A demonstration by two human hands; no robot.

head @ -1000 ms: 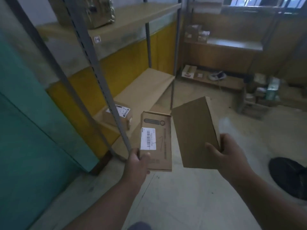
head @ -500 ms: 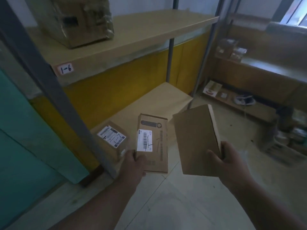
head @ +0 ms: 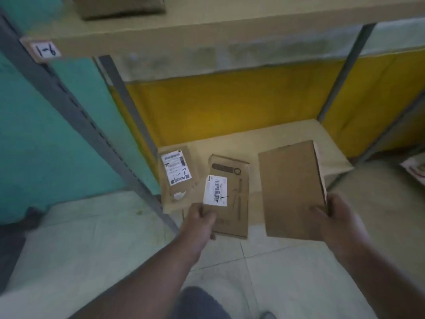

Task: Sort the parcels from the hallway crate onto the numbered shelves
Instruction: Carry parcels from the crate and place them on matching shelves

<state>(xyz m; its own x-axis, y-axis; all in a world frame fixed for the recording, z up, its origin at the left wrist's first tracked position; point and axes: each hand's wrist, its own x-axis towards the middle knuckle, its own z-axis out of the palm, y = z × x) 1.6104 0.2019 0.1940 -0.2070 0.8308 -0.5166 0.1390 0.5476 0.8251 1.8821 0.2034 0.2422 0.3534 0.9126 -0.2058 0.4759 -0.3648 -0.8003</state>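
Observation:
My left hand (head: 201, 218) grips the lower left corner of a flat cardboard parcel with a white barcode label (head: 232, 194). My right hand (head: 333, 221) holds a larger plain brown parcel (head: 291, 192) by its lower right edge. Both parcels hover over the front of the bottom shelf (head: 264, 139). On that shelf at the left lies another parcel (head: 178, 180) with a label marked 1-7. The shelf above (head: 207, 26) carries a tag reading 1-6 (head: 46, 51).
Grey steel uprights (head: 76, 111) frame the rack at left and right. A brown package (head: 119, 5) sits on the upper shelf. A teal wall (head: 34, 146) is at the left, a yellow wall behind the shelves. Tiled floor lies below me.
I have turned to face the rack and moved closer. Both parcels now hang over the bottom shelf, still held the same way.

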